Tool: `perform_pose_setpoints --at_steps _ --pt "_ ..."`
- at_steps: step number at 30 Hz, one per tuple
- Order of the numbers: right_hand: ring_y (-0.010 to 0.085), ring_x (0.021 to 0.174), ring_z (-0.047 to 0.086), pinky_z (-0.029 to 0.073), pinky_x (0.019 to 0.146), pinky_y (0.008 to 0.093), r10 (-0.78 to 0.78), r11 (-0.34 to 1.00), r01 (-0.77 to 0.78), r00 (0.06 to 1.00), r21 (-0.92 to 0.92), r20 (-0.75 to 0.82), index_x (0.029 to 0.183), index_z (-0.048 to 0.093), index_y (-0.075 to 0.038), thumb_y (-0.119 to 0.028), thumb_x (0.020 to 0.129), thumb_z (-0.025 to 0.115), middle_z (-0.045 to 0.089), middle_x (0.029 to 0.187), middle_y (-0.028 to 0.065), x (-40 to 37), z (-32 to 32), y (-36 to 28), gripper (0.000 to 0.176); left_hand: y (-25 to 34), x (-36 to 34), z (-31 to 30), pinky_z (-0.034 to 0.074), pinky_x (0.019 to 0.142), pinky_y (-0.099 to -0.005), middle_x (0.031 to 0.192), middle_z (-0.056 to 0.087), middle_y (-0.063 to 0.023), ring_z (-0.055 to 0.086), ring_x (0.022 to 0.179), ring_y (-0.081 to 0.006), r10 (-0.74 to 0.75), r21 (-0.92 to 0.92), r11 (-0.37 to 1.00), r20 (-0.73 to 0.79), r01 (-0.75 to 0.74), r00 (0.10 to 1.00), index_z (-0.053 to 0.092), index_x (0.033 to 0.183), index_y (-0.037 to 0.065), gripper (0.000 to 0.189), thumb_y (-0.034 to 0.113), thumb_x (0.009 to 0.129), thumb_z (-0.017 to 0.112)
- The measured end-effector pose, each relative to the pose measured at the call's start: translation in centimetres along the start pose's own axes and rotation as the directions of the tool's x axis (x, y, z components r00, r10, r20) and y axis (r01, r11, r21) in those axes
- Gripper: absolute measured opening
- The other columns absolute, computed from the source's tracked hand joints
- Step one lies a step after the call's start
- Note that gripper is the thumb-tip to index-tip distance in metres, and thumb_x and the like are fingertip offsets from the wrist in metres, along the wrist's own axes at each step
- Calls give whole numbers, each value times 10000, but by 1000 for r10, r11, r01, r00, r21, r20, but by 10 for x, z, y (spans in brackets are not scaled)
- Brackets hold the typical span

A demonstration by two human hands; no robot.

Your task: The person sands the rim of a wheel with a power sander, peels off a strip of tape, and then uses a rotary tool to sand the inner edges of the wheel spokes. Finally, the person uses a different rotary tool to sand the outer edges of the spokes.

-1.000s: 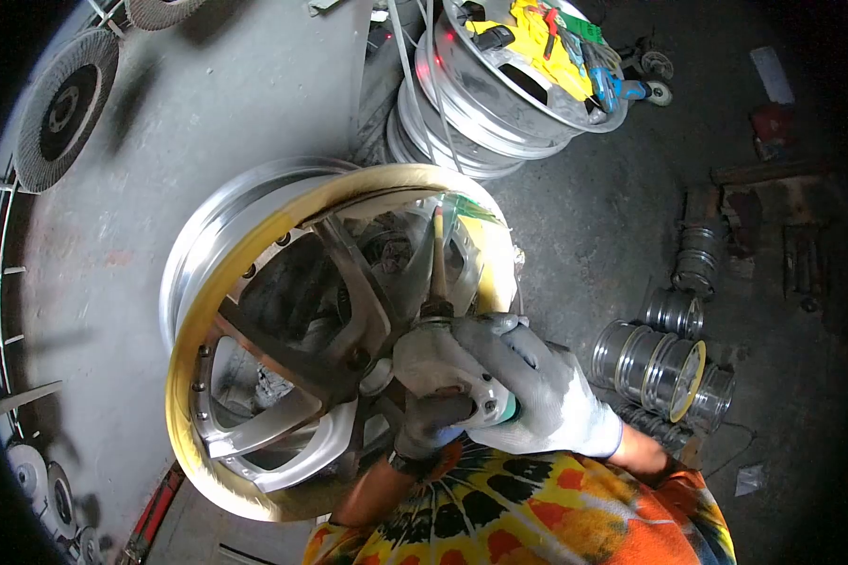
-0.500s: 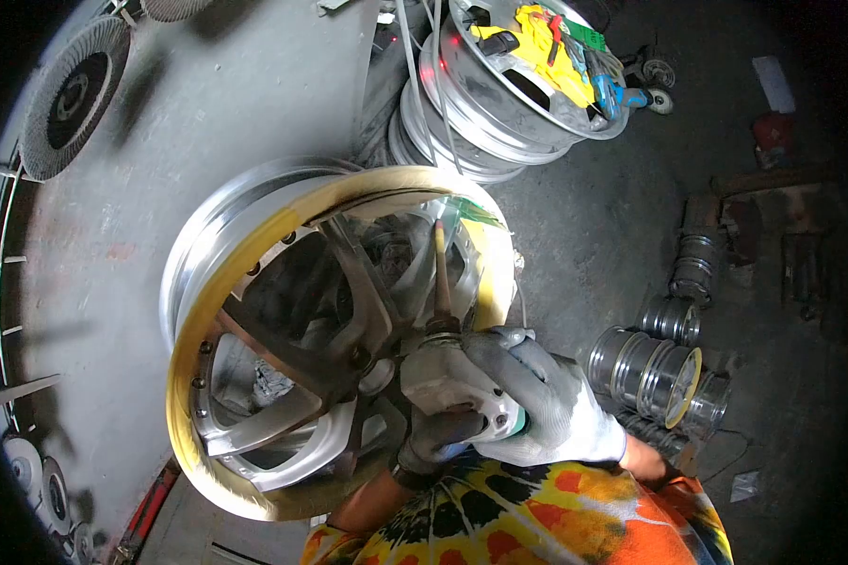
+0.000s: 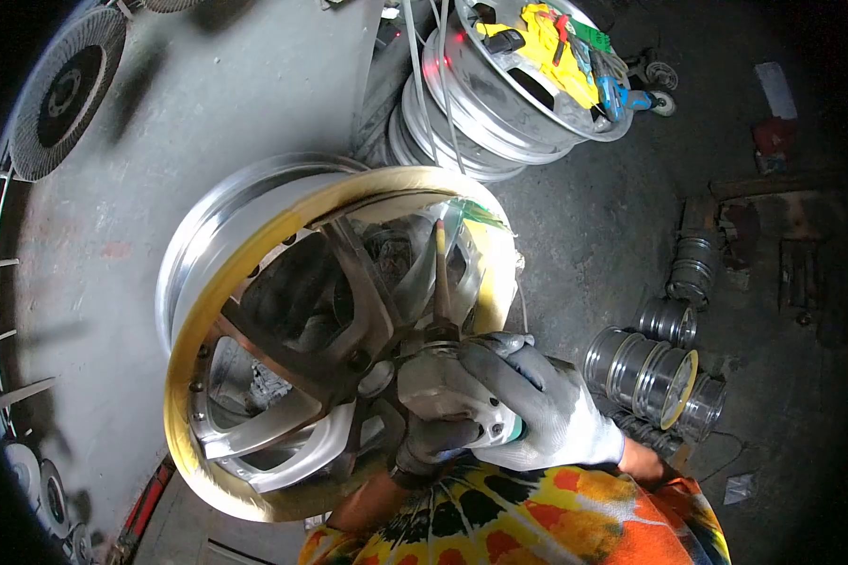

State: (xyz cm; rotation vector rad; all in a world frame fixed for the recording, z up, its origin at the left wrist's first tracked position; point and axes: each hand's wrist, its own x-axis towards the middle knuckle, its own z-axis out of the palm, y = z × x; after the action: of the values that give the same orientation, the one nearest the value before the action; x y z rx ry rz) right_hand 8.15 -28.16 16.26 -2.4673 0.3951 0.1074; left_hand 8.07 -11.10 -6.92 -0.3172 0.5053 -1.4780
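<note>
My right hand (image 3: 548, 405), in a grey-and-white glove, wraps over the top and side of a handheld power grinder (image 3: 440, 384). My left hand (image 3: 432, 441), in a dark grey glove, grips the same grinder from below left. From its head a tapered pointed bit (image 3: 442, 273) sticks up, away from me, overlapping a spoke near the far right of an alloy wheel (image 3: 349, 247). Yellow masking tape (image 3: 181, 405) covers the wheel's front lip, and a green strip (image 3: 479, 213) sits by the bit's tip. Bare silver metal shows on the wheel's barrel.
Beyond it, stacked wheels (image 3: 499, 127) carry yellow cloth (image 3: 558, 56) and a blue power tool (image 3: 622, 97). Two cables (image 3: 445, 85) hang in front of that stack. More wheels (image 3: 636, 372) lie on the floor at right. Flap discs (image 3: 66, 94) hang at upper left.
The view has shifted very slightly. Both hands stay on the grinder, and its bit remains at nearly the same spot on the wheel.
</note>
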Motion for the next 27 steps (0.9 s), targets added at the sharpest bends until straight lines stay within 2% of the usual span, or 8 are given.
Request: perform_pose_setpoints --at_steps 6,8,11,19,21,23,27 --pt "380 983 766 651 786 421 -89 995 89 996 -34 0 1344 654 19 -332 761 927 678 1231 220 -6 -2 6 732 -5 -7 4 482 1160 -477 1443 584 -153 586 1336 -298 -37 -147 988 10 38 999 499 1497 70 595 265 990 742" --pt "353 953 758 658 733 421 -80 997 78 994 -30 -69 1450 635 -119 -369 752 891 647 1286 187 -7 2 10 785 -3 -5 7 484 1159 -476 1441 585 -153 588 1334 -297 -53 -215 975 22 56 998 500 1496 69 595 264 989 743" --pt "354 975 763 665 740 427 -17 1000 18 996 12 -93 1454 634 -118 -374 737 904 664 1283 178 -5 4 10 808 1 0 13 488 1156 -475 1439 587 -154 590 1332 -296 -75 -319 944 53 88 996 501 1494 69 595 262 988 745" --pt "355 996 763 666 750 435 -16 999 19 996 27 -91 1462 618 -90 -394 743 922 670 1276 181 2 3 11 837 9 14 35 497 1148 -472 1431 592 -155 597 1326 -294 -113 -536 826 145 175 983 503 1490 67 595 258 984 750" --pt "355 998 763 666 750 436 -12 999 15 995 31 -99 1460 616 -82 -396 748 924 669 1275 183 6 2 12 837 10 18 35 492 1152 -473 1433 591 -153 593 1330 -293 -118 -536 825 147 180 982 503 1491 68 595 255 983 751" --pt "361 986 764 664 749 440 -8 999 13 992 41 -123 1450 615 -67 -391 757 926 668 1268 188 11 2 12 826 11 21 29 482 1161 -474 1438 588 -149 585 1339 -291 -103 -459 877 115 145 988 503 1492 73 596 249 981 754" --pt "367 964 767 663 751 439 -18 998 24 992 49 -125 1443 618 -67 -384 759 926 671 1266 184 9 1 13 814 9 21 15 461 1180 -476 1449 582 -140 568 1357 -287 -49 -157 986 14 50 999 502 1496 82 598 236 977 758"
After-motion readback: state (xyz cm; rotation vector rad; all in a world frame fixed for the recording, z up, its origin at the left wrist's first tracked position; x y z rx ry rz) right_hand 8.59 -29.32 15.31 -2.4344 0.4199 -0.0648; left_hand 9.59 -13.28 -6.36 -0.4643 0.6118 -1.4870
